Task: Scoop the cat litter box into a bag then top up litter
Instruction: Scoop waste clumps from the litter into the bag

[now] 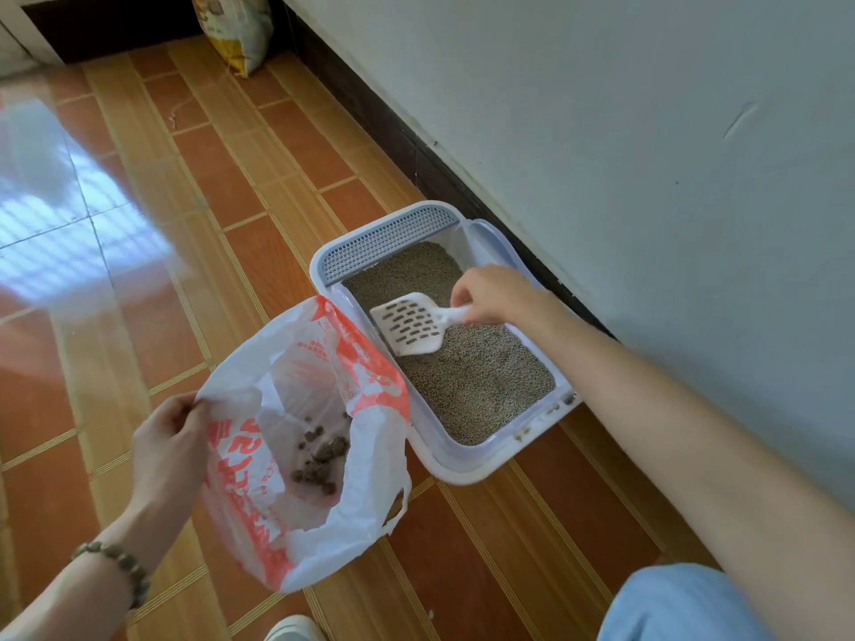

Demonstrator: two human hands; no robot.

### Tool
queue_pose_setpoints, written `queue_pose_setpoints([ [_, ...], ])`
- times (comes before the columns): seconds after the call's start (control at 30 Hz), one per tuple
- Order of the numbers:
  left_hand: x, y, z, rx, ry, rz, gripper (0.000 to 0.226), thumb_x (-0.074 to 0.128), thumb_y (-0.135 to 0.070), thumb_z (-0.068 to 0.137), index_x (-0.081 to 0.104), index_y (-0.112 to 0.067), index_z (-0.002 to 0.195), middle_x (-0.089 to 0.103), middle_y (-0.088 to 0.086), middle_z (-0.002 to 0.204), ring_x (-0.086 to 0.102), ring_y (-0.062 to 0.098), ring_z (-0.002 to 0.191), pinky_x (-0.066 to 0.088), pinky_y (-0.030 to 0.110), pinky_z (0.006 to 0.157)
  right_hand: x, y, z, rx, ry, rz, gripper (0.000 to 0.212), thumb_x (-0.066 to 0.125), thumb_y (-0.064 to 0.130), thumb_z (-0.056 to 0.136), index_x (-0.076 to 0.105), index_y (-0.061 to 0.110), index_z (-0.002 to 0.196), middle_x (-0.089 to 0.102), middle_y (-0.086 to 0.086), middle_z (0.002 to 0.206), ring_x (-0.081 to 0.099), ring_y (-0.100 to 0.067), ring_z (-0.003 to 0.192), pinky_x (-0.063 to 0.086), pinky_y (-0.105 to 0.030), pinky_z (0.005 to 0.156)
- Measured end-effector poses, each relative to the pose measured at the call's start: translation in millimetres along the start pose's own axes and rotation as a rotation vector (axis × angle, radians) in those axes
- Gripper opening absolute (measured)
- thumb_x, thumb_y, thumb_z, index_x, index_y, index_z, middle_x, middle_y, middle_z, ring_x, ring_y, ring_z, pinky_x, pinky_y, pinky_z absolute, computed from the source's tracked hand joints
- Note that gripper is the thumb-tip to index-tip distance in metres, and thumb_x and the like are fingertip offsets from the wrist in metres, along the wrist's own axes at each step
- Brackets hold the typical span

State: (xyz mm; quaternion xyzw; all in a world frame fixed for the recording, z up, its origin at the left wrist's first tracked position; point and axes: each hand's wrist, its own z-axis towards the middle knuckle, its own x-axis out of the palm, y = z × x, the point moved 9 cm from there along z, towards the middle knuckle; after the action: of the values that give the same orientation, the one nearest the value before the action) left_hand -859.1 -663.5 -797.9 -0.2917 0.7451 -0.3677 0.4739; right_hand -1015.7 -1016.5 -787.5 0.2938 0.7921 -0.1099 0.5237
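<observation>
Fingers of the right hand (pixel 490 293) wrapped round the handle of the white slotted plastic scoop (pixel 409 326), blade empty, low over the grey-brown granular litter (pixel 476 386); touching it or not, cannot tell. Scoop toward the 11 o'clock half of the white rectangular plastic litter box (pixel 462 474).

Fingers of the left hand (pixel 166 446) pinching the rim of the thin white-and-orange plastic bag (pixel 324 363), mouth held wide, at 8 o'clock of the box and touching its long side. Dark clumps (pixel 324 455) lying inside.

Probably another sifting pass. Slide the blade in shallow, lift slowly, shake gently to drop clean granules through the slots. Carry the load low toward 8 o'clock and tip it deep inside the bag. Keep the bag's mouth against the box's side to hold spill off the orange tiled floor (pixel 231 224). Comb the 5 o'clock end too, and clear the brown bits (pixel 569 400) on the rim at 4 o'clock. Save the yellow-and-white sack (pixel 236 34) at 11 o'clock, well apart from the box and likely fresh litter, for the top-up.
</observation>
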Motion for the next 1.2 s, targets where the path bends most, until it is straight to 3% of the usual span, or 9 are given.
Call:
queue_pose_setpoints([
  [0.1, 3, -4, -1, 0.010, 0.010, 0.010, 0.020, 0.043, -0.017, 0.098, 0.061, -0.016, 0.107, 0.063, 0.004, 0.091, 0.058, 0.022, 0.076, 0.046, 0.032, 0.063, -13, -35, -11, 0.120, 0.044, 0.034, 0.018, 0.061, 0.019, 0.082, 0.071, 0.022, 0.098, 0.066, 0.008, 0.077, 0.066, -0.011, 0.063, 0.055, -0.027, 0.061],
  [0.3, 5, -4, -1, 0.012, 0.016, 0.014, 0.023, 0.043, -0.016, 0.099, 0.061, -0.012, 0.111, 0.062, 0.009, 0.099, 0.058, 0.024, 0.081, 0.046, 0.029, 0.062, 26, -48, -12, 0.213, 0.257, 0.005, 0.019, 0.059, 0.009, 0.082, 0.068, 0.003, 0.097, 0.068, -0.009, 0.087, 0.071, -0.020, 0.064, 0.059, -0.036, 0.070],
  [0.43, 4, -4, 0, 0.013, 0.013, 0.006, 0.020, 0.043, -0.016, 0.099, 0.061, -0.016, 0.107, 0.063, 0.009, 0.100, 0.058, 0.025, 0.083, 0.047, 0.033, 0.066, 34, -29, -4, 0.167, 0.224, -0.136, 0.013, 0.051, 0.010, 0.083, 0.058, 0.012, 0.072, 0.056, -0.002, 0.067, 0.056, -0.015, 0.057, 0.050, -0.031, 0.069],
  [0.5, 2, -2, 0, 0.006, 0.013, -0.007, 0.018, 0.044, -0.016, 0.098, 0.061, -0.017, 0.105, 0.063, 0.009, 0.100, 0.059, 0.027, 0.086, 0.048, 0.038, 0.071, 33, -18, 3, 0.144, 0.185, -0.205, 0.018, 0.045, 0.008, 0.083, 0.047, 0.018, 0.068, 0.049, 0.001, 0.067, 0.050, -0.018, 0.065, 0.044, -0.033, 0.071],
  [0.63, -3, 2, 1, -0.007, -0.005, -0.004, 0.017, 0.045, -0.016, 0.098, 0.062, -0.018, 0.102, 0.064, 0.010, 0.099, 0.060, 0.029, 0.087, 0.048, 0.042, 0.075, 30, -5, 22, 0.110, 0.137, -0.263, 0.018, 0.046, 0.010, 0.087, 0.051, 0.021, 0.073, 0.050, 0.001, 0.076, 0.051, -0.023, 0.082, 0.036, -0.035, 0.079],
  [0.77, -4, 6, 2, -0.019, -0.009, -0.011, 0.018, 0.044, -0.016, 0.098, 0.061, -0.015, 0.104, 0.062, 0.007, 0.096, 0.059, 0.026, 0.084, 0.048, 0.037, 0.074, 29, 2, 40, 0.092, 0.125, -0.292, 0.022, 0.049, 0.010, 0.088, 0.064, 0.019, 0.101, 0.064, -0.002, 0.100, 0.057, -0.022, 0.096, 0.032, -0.040, 0.091],
  [0.93, 0, 4, 2, -0.026, 0.005, -0.036, 0.017, 0.043, -0.016, 0.099, 0.060, -0.014, 0.103, 0.063, 0.001, 0.087, 0.059, 0.021, 0.075, 0.046, 0.030, 0.060, 23, 17, 61, 0.049, 0.096, -0.336, 0.029, 0.047, 0.010, 0.087, 0.066, 0.022, 0.106, 0.066, -0.001, 0.098, 0.056, -0.021, 0.091, 0.029, -0.040, 0.096],
  [1.03, 4, 3, 3, -0.028, 0.011, -0.029, 0.017, 0.044, -0.014, 0.098, 0.061, -0.013, 0.100, 0.064, 0.002, 0.085, 0.058, 0.019, 0.071, 0.043, 0.029, 0.056, 20, 22, 69, 0.044, 0.109, -0.288, 0.029, 0.047, 0.016, 0.089, 0.065, 0.024, 0.111, 0.067, -0.002, 0.106, 0.057, -0.022, 0.105, 0.026, -0.043, 0.105],
  [1.2, 1, 6, 4, -0.028, 0.014, -0.025, 0.017, 0.046, -0.016, 0.098, 0.062, -0.016, 0.097, 0.065, 0.001, 0.087, 0.061, 0.024, 0.078, 0.045, 0.031, 0.063, 37, 6, 63, 0.098, 0.292, -0.114, 0.030, 0.049, 0.019, 0.088, 0.068, 0.023, 0.111, 0.063, -0.002, 0.119, 0.057, -0.022, 0.107, 0.040, -0.039, 0.092],
])
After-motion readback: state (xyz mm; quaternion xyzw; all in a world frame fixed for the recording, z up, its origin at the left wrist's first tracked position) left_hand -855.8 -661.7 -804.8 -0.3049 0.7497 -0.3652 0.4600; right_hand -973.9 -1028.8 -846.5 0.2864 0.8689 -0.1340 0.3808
